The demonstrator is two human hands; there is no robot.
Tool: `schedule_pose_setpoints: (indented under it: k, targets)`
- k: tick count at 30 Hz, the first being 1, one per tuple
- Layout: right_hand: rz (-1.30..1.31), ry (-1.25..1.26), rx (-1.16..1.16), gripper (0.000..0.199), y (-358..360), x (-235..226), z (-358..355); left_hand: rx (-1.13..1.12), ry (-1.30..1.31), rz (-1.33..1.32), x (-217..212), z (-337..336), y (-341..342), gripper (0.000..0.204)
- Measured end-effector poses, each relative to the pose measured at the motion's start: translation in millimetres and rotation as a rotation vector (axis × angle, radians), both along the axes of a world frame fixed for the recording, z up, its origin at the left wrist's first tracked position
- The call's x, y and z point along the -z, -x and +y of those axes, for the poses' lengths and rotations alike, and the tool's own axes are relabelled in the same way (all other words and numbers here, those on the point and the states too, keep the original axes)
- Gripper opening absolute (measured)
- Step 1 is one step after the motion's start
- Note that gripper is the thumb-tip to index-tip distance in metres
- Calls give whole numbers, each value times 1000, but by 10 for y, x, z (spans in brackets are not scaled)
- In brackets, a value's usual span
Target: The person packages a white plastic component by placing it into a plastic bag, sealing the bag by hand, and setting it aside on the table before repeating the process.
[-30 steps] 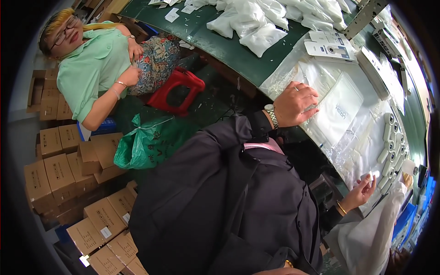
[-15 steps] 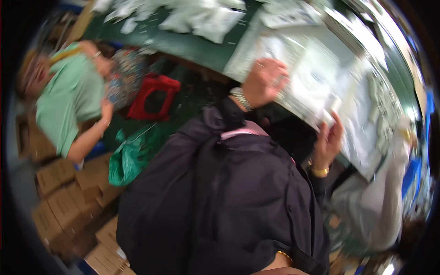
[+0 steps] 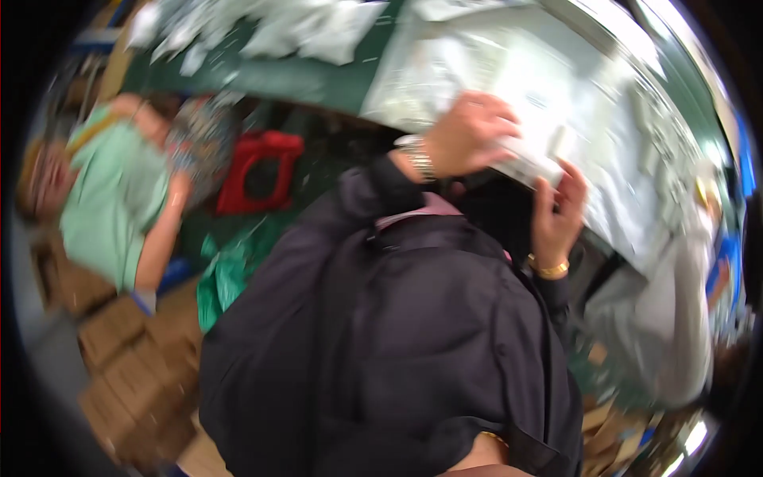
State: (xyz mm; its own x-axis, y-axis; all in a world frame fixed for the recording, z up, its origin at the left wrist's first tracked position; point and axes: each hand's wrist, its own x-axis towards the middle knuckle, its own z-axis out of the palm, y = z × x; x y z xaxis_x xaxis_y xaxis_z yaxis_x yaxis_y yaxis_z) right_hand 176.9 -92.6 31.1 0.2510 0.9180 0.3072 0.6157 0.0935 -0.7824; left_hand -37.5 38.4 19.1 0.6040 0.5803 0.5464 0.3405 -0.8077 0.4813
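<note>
A small white oblong piece [image 3: 526,164], blurred and of a kind I cannot make out, is held level between my two hands over the near edge of the table. My left hand [image 3: 470,133] has its fingers bent over the left end of it. At the other end, my right hand [image 3: 561,208] pinches the piece between thumb and fingers. Just beyond lies a stack of clear plastic bags [image 3: 531,87] with a pale sheet showing. Another small white piece [image 3: 563,143] rests on the bags near my right fingertips.
White pouches [image 3: 310,30] are heaped on the green table [image 3: 334,79] at far left. Several white parts [image 3: 656,131] lie in a row at right. A person in green [image 3: 119,199] sits at left by a red stool [image 3: 261,171]; a pale sleeve [image 3: 675,302] reaches in at right. Cartons [image 3: 135,381] stand lower left.
My left hand has moved right and down and closed on the white piece. My right hand has brought the piece slightly left and up. The whole view has shifted a little.
</note>
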Motion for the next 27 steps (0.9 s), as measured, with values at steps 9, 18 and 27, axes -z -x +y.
schedule_pose_setpoints:
  k: [9, 18, 27]
  targets:
    - [73, 42, -140, 47, 395, -243, -366, -130, -2, 101, -63, -361, 189, 17]
    - [50, -8, -55, 47, 305, -220, -300, -202, 25, 37, -54, -212, 30, 8]
    - [-9, 16, -97, 64, -24, -229, 9, -166, 186, -127, -28, 155, -314, 7]
